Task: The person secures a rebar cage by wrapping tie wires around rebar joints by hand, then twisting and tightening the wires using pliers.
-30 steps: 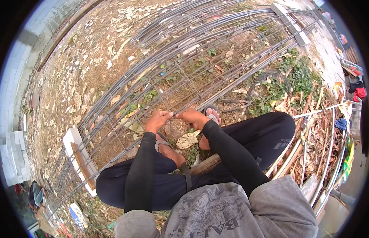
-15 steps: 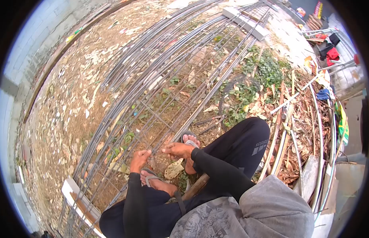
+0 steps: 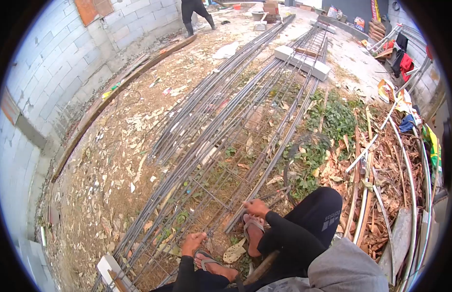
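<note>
Long grey steel rebars run diagonally over the ground, with square stirrups crossing several of them as a cage. My left hand is at the near part of this cage, above my sandalled left foot. Its fingers are pinched together at a bar, on something too small to make out. My right hand is apart from it, over my right foot and close to the outer bars. Those fingers are curled closed, and what they hold, if anything, is hidden.
White blocks prop up the cage at the far end and another block at the near end. Along the left lies a wooden beam beside a block wall. Pipes lie at right. A person's legs stand far back.
My hands, close together before, are now apart, the right one having moved away from the left. The view has tilted up, showing more wall and another person's legs.
</note>
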`<action>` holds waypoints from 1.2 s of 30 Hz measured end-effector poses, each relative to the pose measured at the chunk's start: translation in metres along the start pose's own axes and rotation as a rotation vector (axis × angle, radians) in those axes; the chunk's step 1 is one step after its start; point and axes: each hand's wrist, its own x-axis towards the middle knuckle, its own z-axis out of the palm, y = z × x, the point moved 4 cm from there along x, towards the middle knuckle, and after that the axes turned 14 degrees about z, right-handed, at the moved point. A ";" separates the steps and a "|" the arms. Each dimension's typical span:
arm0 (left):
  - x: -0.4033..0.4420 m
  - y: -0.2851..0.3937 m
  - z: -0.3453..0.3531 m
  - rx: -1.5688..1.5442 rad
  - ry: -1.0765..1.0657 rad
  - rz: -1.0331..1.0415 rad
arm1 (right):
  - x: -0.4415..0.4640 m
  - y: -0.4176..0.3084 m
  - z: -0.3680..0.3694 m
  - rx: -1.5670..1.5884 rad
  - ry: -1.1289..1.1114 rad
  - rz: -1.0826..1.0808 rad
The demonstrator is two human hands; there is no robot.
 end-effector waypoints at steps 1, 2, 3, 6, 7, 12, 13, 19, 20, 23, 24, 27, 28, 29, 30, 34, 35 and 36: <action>0.002 -0.004 -0.001 0.006 -0.012 0.004 | 0.028 0.031 -0.021 0.052 0.396 0.000; 0.002 -0.008 -0.001 0.012 -0.029 0.005 | 0.057 0.071 -0.031 0.415 0.346 0.289; 0.002 -0.010 -0.001 -0.009 -0.024 0.001 | 0.033 0.066 -0.041 0.558 0.461 0.426; 0.001 -0.001 0.000 -0.016 -0.018 -0.041 | 0.050 0.100 -0.041 0.658 0.450 0.705; -0.002 0.011 0.000 0.029 -0.019 -0.076 | 0.054 0.103 -0.035 0.687 0.509 0.706; 0.005 -0.009 -0.004 0.151 -0.096 -0.157 | 0.048 0.085 -0.022 0.666 0.656 0.761; 0.012 -0.026 -0.004 0.137 -0.105 -0.158 | 0.057 0.095 -0.019 0.666 0.690 0.786; 0.017 -0.031 -0.003 0.098 -0.114 -0.074 | 0.049 0.076 -0.026 0.841 0.689 0.642; 0.015 -0.030 -0.004 0.105 -0.114 -0.080 | 0.040 0.080 -0.027 0.875 0.717 0.630; 0.011 -0.019 -0.006 0.121 -0.074 -0.096 | 0.081 0.117 -0.023 1.490 0.539 0.501; 0.013 -0.017 -0.006 0.111 -0.064 -0.069 | 0.068 0.101 -0.030 1.556 0.403 0.390; 0.013 -0.016 -0.005 0.055 -0.058 -0.021 | 0.042 0.067 -0.057 1.586 0.164 0.359; 0.012 -0.013 -0.005 0.036 -0.061 -0.018 | 0.023 0.053 -0.062 1.543 0.122 0.348; 0.008 -0.001 -0.005 0.042 -0.051 -0.036 | 0.004 0.035 -0.066 1.464 0.097 0.312; 0.006 0.006 -0.006 0.055 -0.040 -0.048 | -0.031 0.009 -0.065 1.385 0.059 0.239; 0.017 -0.020 0.002 0.012 -0.082 -0.037 | -0.156 -0.048 -0.053 0.678 0.109 -0.007; 0.018 -0.018 0.000 -0.001 -0.073 -0.025 | -0.180 -0.059 -0.046 0.513 0.099 -0.065; 0.019 -0.019 0.000 -0.015 -0.065 -0.016 | -0.202 -0.067 -0.040 0.347 0.087 -0.119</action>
